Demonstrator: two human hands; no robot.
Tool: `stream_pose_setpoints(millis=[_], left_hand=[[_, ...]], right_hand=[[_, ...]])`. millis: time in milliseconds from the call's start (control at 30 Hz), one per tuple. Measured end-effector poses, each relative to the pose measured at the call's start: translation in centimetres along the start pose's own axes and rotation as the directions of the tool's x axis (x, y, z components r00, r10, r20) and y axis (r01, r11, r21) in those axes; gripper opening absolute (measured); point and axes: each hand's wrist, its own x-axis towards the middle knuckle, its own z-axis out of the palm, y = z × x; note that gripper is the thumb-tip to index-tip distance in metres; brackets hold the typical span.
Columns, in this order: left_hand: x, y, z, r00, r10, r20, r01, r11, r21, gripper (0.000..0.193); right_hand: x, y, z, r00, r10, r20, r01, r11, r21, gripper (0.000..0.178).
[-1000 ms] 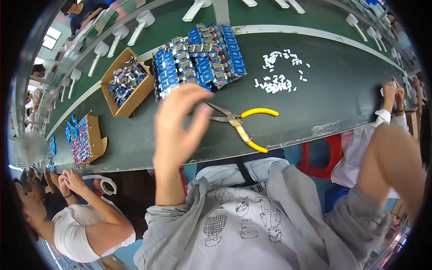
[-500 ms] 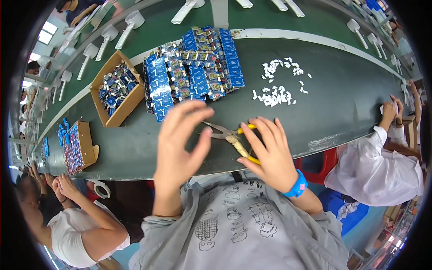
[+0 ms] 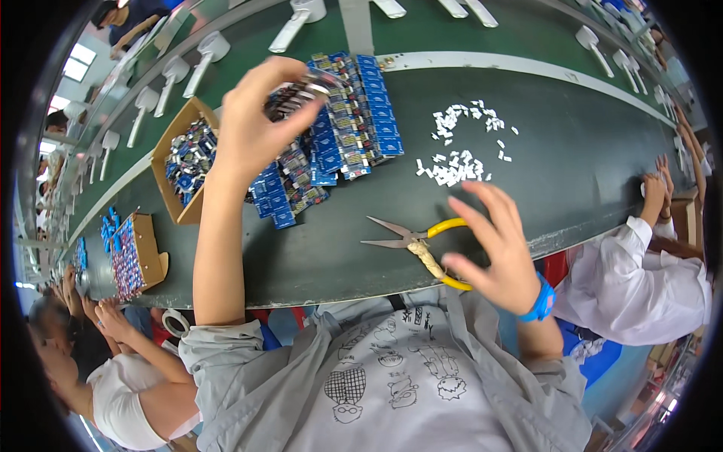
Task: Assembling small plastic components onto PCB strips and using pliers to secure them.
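At the far side of the bench, my left hand (image 3: 260, 124) is closed on a strip of circuit boards (image 3: 320, 81), raised above the stack and seen nearly edge-on. Beneath and beside it, the stack of blue circuit board panels (image 3: 380, 113) spreads over the bench in overlapping rows. A pair of pliers (image 3: 414, 242) with yellow handles, one partly wrapped in tan tape, lies with its jaws parted and pointing left. Over the handle ends my right hand (image 3: 501, 252) has its fingers spread; I cannot tell whether it touches them.
A cardboard box (image 3: 205, 120) of loose small boards stands left of the stack. Farther left is another box (image 3: 154, 260) of small parts. Small white pieces (image 3: 456, 169) lie scattered on the dark bench (image 3: 572, 151). White scoop-shaped items (image 3: 203, 64) line the green belt beyond. Co-workers sit on both sides.
My left hand has moved up and left from beside the pliers and has taken hold of a board strip. My right hand and the pliers have shifted right, with the fingers spread wider.
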Motion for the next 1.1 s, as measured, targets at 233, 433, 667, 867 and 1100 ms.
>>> stream_pose_setpoints(millis=[233,433,667,867,1100], left_hand=[[1.2,2.9,-0.6,0.833,-0.219,-0.508,-0.038,0.894,-0.447,0.01],[-3.4,7.2,-3.1,0.849,-0.501,-0.167,0.071,0.421,-0.904,0.02],[-9.2,9.1,-0.4,0.811,-0.571,0.128,0.228,0.107,-0.968,0.029],[-10.9,11.0,2.2,0.675,-0.686,0.271,0.303,-0.077,-0.95,0.052],[-11.1,13.2,3.6,0.609,-0.741,0.285,0.486,0.064,-0.872,0.058]], right_hand=[[6.9,2.2,1.0,0.999,-0.029,-0.04,0.023,0.989,-0.146,0.009],[7.9,4.2,1.2,0.988,-0.147,0.05,0.153,0.979,-0.137,0.009],[6.6,4.3,1.5,0.998,-0.061,-0.014,0.06,0.995,-0.078,0.009],[6.9,3.3,2.6,0.997,-0.077,-0.027,0.074,0.993,-0.087,0.009],[6.0,3.1,2.5,0.993,-0.081,-0.087,0.073,0.993,-0.096,0.011]])
